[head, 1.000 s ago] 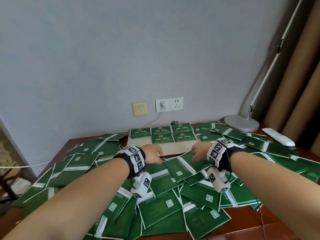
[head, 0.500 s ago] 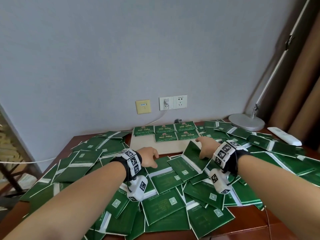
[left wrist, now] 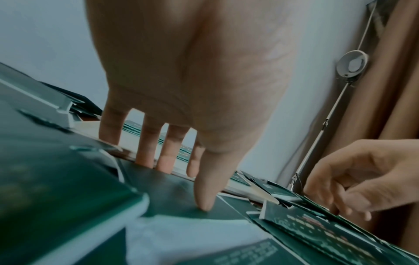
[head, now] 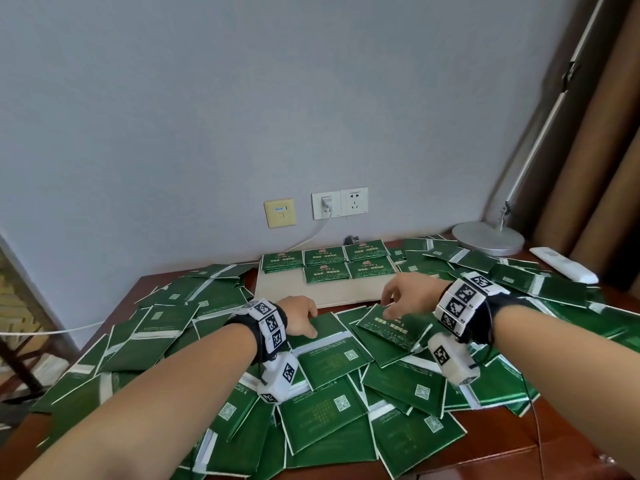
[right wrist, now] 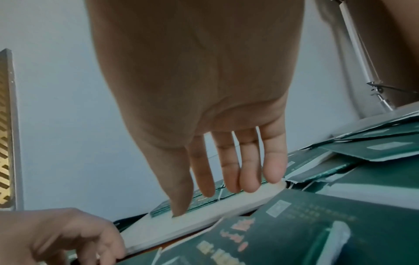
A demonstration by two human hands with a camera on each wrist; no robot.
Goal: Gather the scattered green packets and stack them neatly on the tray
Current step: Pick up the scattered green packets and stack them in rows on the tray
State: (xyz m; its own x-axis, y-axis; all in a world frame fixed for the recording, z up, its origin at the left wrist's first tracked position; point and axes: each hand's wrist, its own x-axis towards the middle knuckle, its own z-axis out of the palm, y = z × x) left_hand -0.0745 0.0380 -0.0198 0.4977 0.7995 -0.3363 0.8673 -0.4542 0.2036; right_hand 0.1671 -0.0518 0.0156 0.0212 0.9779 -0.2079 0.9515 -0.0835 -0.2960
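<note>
Green packets [head: 339, 403] lie scattered in overlapping layers over the wooden table. A beige tray [head: 287, 292] sits at the back with several packets [head: 327, 261] laid face up in rows on its far part. My left hand [head: 304, 323] rests on a face-down packet [head: 329, 325] just before the tray; in the left wrist view its thumb [left wrist: 204, 206] presses the top and straight fingers reach the far edge. My right hand [head: 391, 303] hovers with relaxed fingers, holding nothing, over a face-up packet [head: 391, 329] with gold print.
A lamp base [head: 488, 239] and a white remote [head: 562, 265] stand at the back right among packets. Wall sockets [head: 327, 206] with a plugged cable are behind the tray. Brown curtains [head: 606, 168] hang at the right. Bare wood [head: 561, 455] shows at the front right.
My right hand tipped a packet up on its edge, turned it print side up and let go of it. The left hand stayed on its packet near the tray.
</note>
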